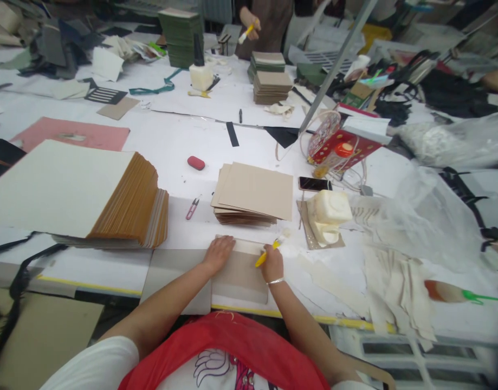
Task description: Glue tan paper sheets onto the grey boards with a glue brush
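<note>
My left hand (219,253) lies flat, fingers together, on a tan rectangular sheet (240,273) at the table's near edge. My right hand (272,264) grips a yellow-handled brush (268,252) whose pale tip points up and right over the sheet's far right corner. Just beyond the sheet is a stack of tan boards (252,194). A white glue pot (329,214) stands on a scrap to the right of my right hand.
A tall fanned pile of brown-edged boards with a cream top (82,195) fills the left. Small red snips (192,208), a red eraser-like item (195,163) and a phone (314,184) lie mid-table. Paper strips and plastic clutter the right. Another person's hand (251,24) holds a brush at the far side.
</note>
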`<move>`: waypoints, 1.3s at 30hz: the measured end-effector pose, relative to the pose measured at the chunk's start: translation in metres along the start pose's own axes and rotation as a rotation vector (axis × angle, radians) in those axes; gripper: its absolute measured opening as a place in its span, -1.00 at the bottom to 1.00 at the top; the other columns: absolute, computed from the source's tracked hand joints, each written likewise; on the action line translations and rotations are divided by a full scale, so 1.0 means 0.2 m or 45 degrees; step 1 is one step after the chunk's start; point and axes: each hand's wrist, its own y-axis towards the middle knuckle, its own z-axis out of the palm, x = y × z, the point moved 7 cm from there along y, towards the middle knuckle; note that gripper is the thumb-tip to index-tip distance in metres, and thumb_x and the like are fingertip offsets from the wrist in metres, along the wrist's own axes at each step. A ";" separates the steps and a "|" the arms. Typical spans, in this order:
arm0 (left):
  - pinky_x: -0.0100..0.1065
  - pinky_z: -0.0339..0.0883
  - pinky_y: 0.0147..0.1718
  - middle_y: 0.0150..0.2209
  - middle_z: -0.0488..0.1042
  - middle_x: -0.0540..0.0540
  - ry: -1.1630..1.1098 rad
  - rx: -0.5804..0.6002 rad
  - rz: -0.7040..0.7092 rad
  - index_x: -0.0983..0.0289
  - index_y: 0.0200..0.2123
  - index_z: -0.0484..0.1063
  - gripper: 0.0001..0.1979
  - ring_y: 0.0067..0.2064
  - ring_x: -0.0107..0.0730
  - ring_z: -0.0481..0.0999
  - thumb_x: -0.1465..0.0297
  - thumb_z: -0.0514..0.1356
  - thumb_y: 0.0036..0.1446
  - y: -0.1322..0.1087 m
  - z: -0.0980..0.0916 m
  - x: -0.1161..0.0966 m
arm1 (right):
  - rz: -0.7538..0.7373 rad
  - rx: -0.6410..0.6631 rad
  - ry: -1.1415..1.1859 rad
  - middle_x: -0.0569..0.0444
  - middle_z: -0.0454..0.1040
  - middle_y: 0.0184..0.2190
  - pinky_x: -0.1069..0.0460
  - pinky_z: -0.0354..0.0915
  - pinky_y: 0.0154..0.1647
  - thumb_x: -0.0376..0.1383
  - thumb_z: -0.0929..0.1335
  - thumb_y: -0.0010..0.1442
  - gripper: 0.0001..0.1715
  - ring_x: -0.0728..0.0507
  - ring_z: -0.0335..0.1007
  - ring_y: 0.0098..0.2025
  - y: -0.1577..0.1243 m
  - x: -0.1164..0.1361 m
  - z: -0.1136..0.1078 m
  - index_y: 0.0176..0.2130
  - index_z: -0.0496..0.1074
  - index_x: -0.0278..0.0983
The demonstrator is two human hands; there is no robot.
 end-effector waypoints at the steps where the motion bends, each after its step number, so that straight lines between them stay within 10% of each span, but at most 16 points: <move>1: -0.19 -0.08 0.08 0.14 0.17 0.09 0.014 0.054 0.127 0.19 0.08 0.14 -0.62 0.18 -0.28 0.04 0.42 -0.11 0.19 -0.01 0.03 -0.06 | -0.152 0.011 0.007 -0.06 0.36 -0.30 0.01 0.15 -0.23 -0.41 0.18 0.13 -0.74 -0.12 0.23 -0.26 -0.02 0.07 0.02 -0.14 0.26 -0.34; 6: -0.20 -0.02 0.04 0.14 0.17 0.16 0.092 0.206 0.177 0.30 0.09 0.15 -0.59 0.14 -0.23 0.11 0.39 -0.14 0.19 -0.04 0.09 -0.05 | -0.476 0.078 -0.078 -0.08 0.27 -0.01 -0.04 0.11 -0.07 -0.49 0.21 0.10 -0.71 -0.17 0.13 -0.03 -0.11 0.20 0.09 -0.15 0.29 -0.31; 13: -0.21 0.11 -0.11 0.07 0.22 0.22 0.153 0.177 -0.044 0.33 0.01 0.22 -0.65 0.03 -0.16 0.21 0.42 -0.05 0.15 -0.05 -0.01 0.11 | -0.468 0.166 -0.257 -0.10 0.35 -0.25 -0.01 0.14 -0.20 -0.47 0.20 0.12 -0.70 -0.17 0.19 -0.15 -0.06 0.15 0.06 -0.12 0.29 -0.32; 29: -0.19 0.11 -0.20 -0.15 0.33 0.22 0.242 0.126 0.151 0.34 -0.23 0.34 -0.78 -0.11 -0.20 0.26 0.50 -0.06 0.13 -0.12 -0.06 -0.04 | -0.473 0.202 -0.356 -0.04 0.31 -0.43 0.00 0.09 -0.33 -0.44 0.18 0.14 -0.73 -0.13 0.18 -0.32 -0.19 0.04 -0.02 -0.13 0.28 -0.32; 35: -0.21 0.15 -0.20 -0.19 0.34 0.23 0.180 0.219 0.218 0.36 -0.24 0.35 -0.75 -0.14 -0.20 0.29 0.53 -0.09 0.13 -0.11 -0.03 -0.09 | -0.580 0.445 -0.259 -0.16 0.28 -0.09 0.02 0.17 -0.30 -0.40 0.20 0.12 -0.62 -0.11 0.27 -0.25 -0.10 0.18 0.02 -0.03 0.18 -0.32; 39: -0.20 0.16 -0.18 -0.20 0.35 0.23 0.097 0.266 0.316 0.35 -0.21 0.34 -0.75 -0.13 -0.21 0.29 0.51 -0.09 0.14 -0.16 0.00 -0.16 | -0.577 0.543 -0.287 -0.10 0.35 -0.24 0.04 0.18 -0.31 -0.40 0.15 0.17 -0.67 -0.10 0.30 -0.30 -0.09 0.22 0.06 -0.04 0.18 -0.32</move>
